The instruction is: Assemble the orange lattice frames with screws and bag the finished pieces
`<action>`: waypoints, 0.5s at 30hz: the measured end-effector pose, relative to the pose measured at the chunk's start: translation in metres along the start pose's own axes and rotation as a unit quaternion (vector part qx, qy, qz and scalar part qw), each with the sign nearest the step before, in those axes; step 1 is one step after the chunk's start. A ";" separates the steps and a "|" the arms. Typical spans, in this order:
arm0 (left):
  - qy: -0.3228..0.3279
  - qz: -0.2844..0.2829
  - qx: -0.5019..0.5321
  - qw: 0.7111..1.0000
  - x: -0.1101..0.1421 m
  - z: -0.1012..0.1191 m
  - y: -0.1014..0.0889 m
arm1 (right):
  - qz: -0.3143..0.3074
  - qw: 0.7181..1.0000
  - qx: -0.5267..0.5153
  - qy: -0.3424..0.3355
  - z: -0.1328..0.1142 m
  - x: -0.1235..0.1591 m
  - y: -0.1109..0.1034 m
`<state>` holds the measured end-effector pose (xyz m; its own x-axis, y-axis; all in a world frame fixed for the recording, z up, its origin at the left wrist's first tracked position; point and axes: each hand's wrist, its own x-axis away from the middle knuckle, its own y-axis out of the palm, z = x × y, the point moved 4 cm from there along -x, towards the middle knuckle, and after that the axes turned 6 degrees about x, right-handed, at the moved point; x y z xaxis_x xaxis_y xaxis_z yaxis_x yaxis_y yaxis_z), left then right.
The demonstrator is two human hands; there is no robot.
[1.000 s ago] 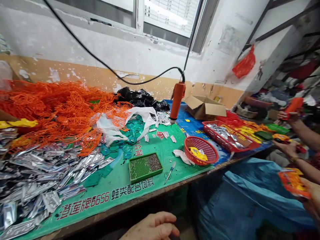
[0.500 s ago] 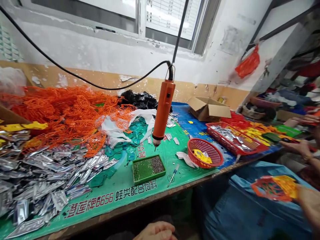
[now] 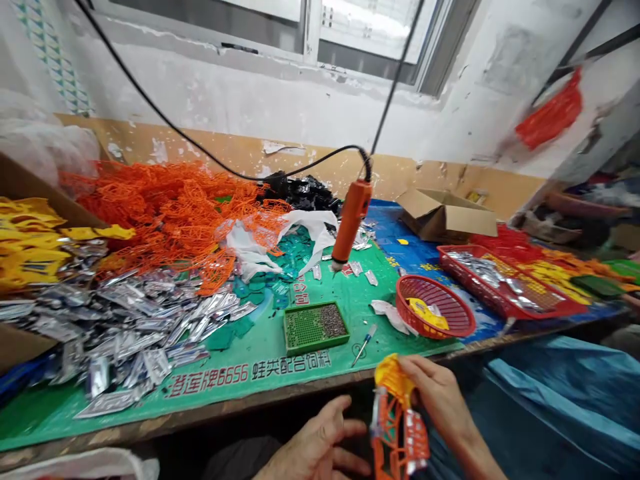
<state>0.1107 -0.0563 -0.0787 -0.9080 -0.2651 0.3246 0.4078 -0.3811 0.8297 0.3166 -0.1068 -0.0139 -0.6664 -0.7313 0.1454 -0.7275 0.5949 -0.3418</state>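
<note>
Plastic piece (image 3: 412, 432) between the hands (image 3: 320, 439)

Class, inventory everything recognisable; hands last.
Plastic lattices: heap, orange, left
Shiny parts: heap, silver, left
Moulded parts: heap, yellow, left
Glossy parts: heap, black, rear
Translucent parts: many, teal, centre
Plastic bag: one, white, centre
Perforated tray: one, green, centre
Tiny pieces: many, grey, tray
Electric screwdriver: one, orange, hanging
Looped cable: one, black, overhead
Manual screwdriver: one, bluish, beside tray
Scrap: one, white, right
Round basket: one, red, right
Rectangular basket: one, red, right
Assorted parts: many, multicoloured, far right
Cardboard box: one, brown, rear right
Sack: one, blue, lower right
Hanging bag: one, red, upper right
Sheets: two, green, blue, tabletop
Window: one, white, top
Assembly: one, yellow and orange, held
Left hand: one, lower centre
Right hand: one, lower right
</note>
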 end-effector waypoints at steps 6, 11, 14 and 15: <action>0.062 0.002 0.057 0.996 0.023 0.027 0.015 | -0.175 0.984 -0.010 -0.016 -0.016 0.009 0.092; 0.041 0.041 0.113 0.992 0.051 0.039 0.005 | -0.268 0.957 -0.110 0.023 -0.010 0.015 0.125; 0.039 0.047 0.127 0.990 0.067 0.044 0.000 | -0.286 0.942 -0.172 0.031 -0.014 0.022 0.141; 0.039 0.050 0.129 0.990 0.071 0.046 -0.001 | -0.290 0.939 -0.181 0.030 -0.017 0.024 0.145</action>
<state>0.0411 -0.0338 -0.0356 -0.8500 -0.3621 0.3826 0.4478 -0.1140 0.8869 0.1919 -0.0324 -0.0444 -0.1418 -0.9534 0.2663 -0.9716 0.1855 0.1468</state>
